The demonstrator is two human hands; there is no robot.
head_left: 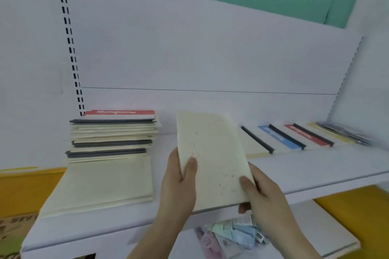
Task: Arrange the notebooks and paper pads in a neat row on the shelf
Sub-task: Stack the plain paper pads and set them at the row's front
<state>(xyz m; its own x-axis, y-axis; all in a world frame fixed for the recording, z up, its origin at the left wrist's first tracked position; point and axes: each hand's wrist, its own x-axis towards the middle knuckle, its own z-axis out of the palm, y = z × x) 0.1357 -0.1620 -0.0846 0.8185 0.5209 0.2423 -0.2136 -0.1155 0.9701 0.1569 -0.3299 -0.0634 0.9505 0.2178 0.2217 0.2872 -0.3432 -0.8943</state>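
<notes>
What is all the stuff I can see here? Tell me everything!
Cream paper pad: one, cream with faint specks, held up over the shelf between both hands.
Stack of notebooks and pads: one pile, cream with dark grey spines, red-banded one on top, shelf's left end.
Large cream pads: cream, lying flat under that pile; count unclear.
Row of overlapping notebooks: several, blue, red and yellow bands with black spines, shelf's right side.
White metal shelf: one, white.
Pastel packets: several, pink and blue, on the level below.
Left hand: one, grip on the pad's left edge.
Right hand: one, grip on the pad's lower right corner.
</notes>
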